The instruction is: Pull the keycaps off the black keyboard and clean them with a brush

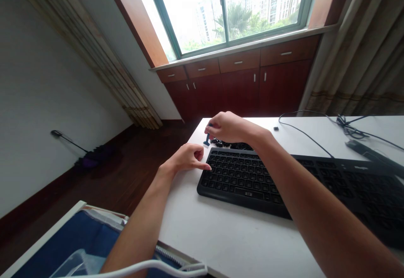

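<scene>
Pretty bright room here, with a big window [225, 12] looking out on palm trees and apartment towers, dark red wooden cabinets [236, 84] under the sill, a long striped curtain [356, 46] on the right, and a purple-headed duster [90, 156] lying on the wood floor off to the left. On the white tabletop [221, 244] sit a compact black keyboard [240, 177] and, overlapping its right end, a bigger black keyboard [353, 185], with a thin black cable [303, 120] looping behind them. The right hand [229, 127] is up past the compact board's far edge, fingertips apparently pinching a blue-handled keycap puller [207, 138] that stands just left of a heap of black keycaps [221, 143]. The left hand [186, 158] is empty, fingers loosely curled, index finger pointing toward the board's left edge, just beside it. One stray keycap [275, 128] sits off by the cable.
</scene>
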### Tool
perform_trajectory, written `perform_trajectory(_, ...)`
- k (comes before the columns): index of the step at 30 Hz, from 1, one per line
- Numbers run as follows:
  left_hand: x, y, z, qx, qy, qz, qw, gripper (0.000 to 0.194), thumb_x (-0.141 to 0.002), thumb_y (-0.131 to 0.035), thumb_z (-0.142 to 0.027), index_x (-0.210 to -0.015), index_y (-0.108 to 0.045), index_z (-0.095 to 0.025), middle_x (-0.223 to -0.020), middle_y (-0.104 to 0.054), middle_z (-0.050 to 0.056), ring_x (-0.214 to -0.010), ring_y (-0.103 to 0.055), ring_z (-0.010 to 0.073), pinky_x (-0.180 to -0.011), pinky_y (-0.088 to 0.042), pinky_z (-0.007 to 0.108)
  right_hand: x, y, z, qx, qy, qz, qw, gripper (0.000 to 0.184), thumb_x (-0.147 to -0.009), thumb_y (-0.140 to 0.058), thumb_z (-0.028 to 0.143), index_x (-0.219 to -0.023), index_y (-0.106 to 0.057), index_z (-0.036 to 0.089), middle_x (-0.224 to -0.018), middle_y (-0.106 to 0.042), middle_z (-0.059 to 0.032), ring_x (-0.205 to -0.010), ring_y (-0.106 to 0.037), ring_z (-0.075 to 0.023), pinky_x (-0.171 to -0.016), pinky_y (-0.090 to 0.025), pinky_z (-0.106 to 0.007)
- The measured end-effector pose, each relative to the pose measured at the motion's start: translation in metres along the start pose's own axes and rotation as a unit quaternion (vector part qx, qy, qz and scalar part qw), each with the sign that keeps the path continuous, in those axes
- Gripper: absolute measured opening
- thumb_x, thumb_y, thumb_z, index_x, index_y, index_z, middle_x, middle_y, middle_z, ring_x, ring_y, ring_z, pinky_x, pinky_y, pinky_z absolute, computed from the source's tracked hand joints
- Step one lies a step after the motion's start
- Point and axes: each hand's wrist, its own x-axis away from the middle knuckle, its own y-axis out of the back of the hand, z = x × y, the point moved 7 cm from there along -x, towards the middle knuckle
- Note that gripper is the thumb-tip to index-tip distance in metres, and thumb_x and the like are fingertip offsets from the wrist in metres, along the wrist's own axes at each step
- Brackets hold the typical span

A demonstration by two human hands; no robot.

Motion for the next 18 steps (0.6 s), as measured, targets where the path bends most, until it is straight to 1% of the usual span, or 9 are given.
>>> perform_trajectory(2,0.000,0.000,-0.001,0.000,-0.002,-0.001,1.000,0.061,-0.062,-0.084,-0.069,-0.062,-0.051,-0.017,-0.059,-0.047,-0.005,-0.058,-0.038,0.0102,-0.054,-0.029,0.024,-0.001,0.005,0.004,-0.011,0.032,-0.042,0.999,0.035,-0.101,-0.047,0.035,-0.092,-0.076,0.018,-0.090,-0.077,-0.0098,-0.067,-0.063,-0.0140,-0.056,-0.040,-0.024)
perform_trajectory(4,0.000,0.000,-0.002,0.008,-0.006,-0.007,1.000,0.061,-0.061,-0.085,-0.068,-0.061,-0.051,-0.017,-0.058,-0.047,-0.005,-0.058,-0.038,0.0101,-0.054,-0.028,0.024,0.001,0.012,0.004,0.027,0.030,-0.078,0.996,0.037,-0.100,-0.047,0.035,-0.087,-0.075,0.016,-0.088,-0.076,-0.0111,-0.064,-0.061,-0.0143,-0.054,-0.037,-0.026)
perform_trajectory(7,-0.001,0.002,-0.001,0.025,-0.002,-0.034,0.999,0.061,-0.055,-0.087,-0.068,-0.059,-0.052,-0.018,-0.057,-0.049,-0.005,-0.057,-0.039,0.0101,-0.053,-0.028,0.024,0.006,0.017,0.002,0.066,0.007,-0.074,0.995,0.033,-0.098,-0.048,0.032,-0.086,-0.075,0.016,-0.085,-0.074,-0.0125,-0.060,-0.057,-0.0154,-0.052,-0.034,-0.028)
perform_trajectory(8,-0.001,0.004,0.001,0.029,0.006,-0.056,0.998,0.061,-0.058,-0.084,-0.069,-0.058,-0.051,-0.018,-0.057,-0.049,-0.005,-0.057,-0.040,0.0105,-0.053,-0.028,0.024,0.007,0.018,0.001,0.070,-0.002,-0.067,0.995,0.032,-0.097,-0.048,0.031,-0.087,-0.075,0.016,-0.085,-0.074,-0.0128,-0.060,-0.057,-0.0158,-0.052,-0.034,-0.029)
perform_trajectory(9,-0.002,0.007,0.004,0.030,0.019,-0.087,0.996,0.061,-0.065,-0.078,-0.072,-0.058,-0.050,-0.018,-0.058,-0.049,-0.004,-0.057,-0.040,0.0110,-0.054,-0.028,0.024,0.008,0.019,0.000,0.074,-0.009,-0.062,0.995,0.031,-0.097,-0.048,0.030,-0.088,-0.075,0.016,-0.085,-0.073,-0.0130,-0.060,-0.057,-0.0162,-0.052,-0.035,-0.029)
perform_trajectory(11,-0.002,0.015,0.013,0.027,0.058,-0.171,0.983,0.061,-0.088,-0.052,-0.074,-0.061,-0.047,-0.019,-0.060,-0.049,-0.002,-0.058,-0.042,0.0130,-0.056,-0.029,0.026,0.009,0.020,-0.002,0.076,-0.017,-0.058,0.995,0.030,-0.096,-0.049,0.030,-0.092,-0.076,0.016,-0.085,-0.073,-0.0132,-0.061,-0.057,-0.0167,-0.054,-0.036,-0.029)
perform_trajectory(13,-0.001,0.022,0.021,0.022,0.101,-0.250,0.963,0.061,-0.102,-0.025,-0.065,-0.067,-0.048,-0.020,-0.064,-0.052,0.001,-0.063,-0.047,0.0159,-0.060,-0.032,0.027,0.009,0.022,-0.002,0.075,-0.016,-0.063,0.995,0.030,-0.097,-0.050,0.031,-0.093,-0.076,0.016,-0.085,-0.073,-0.0134,-0.062,-0.058,-0.0170,-0.055,-0.037,-0.029)
perform_trajectory(15,0.001,0.025,0.027,0.019,0.132,-0.287,0.949,0.058,-0.104,-0.022,-0.060,-0.076,-0.054,-0.021,-0.070,-0.058,0.003,-0.068,-0.054,0.0185,-0.063,-0.035,0.028,0.009,0.024,-0.002,0.075,-0.015,-0.071,0.995,0.032,-0.097,-0.049,0.033,-0.093,-0.076,0.016,-0.086,-0.073,-0.0138,-0.062,-0.058,-0.0172,-0.055,-0.037,-0.030)
perform_trajectory(18,-0.001,0.021,0.029,0.024,0.147,-0.269,0.951,0.055,-0.103,-0.032,-0.061,-0.082,-0.064,-0.020,-0.072,-0.064,0.004,-0.069,-0.059,0.0200,-0.065,-0.038,0.028,0.010,0.026,-0.003,0.082,-0.028,-0.066,0.994,0.030,-0.096,-0.051,0.032,-0.094,-0.076,0.016,-0.087,-0.073,-0.0144,-0.064,-0.060,-0.0181,-0.055,-0.038,-0.029)
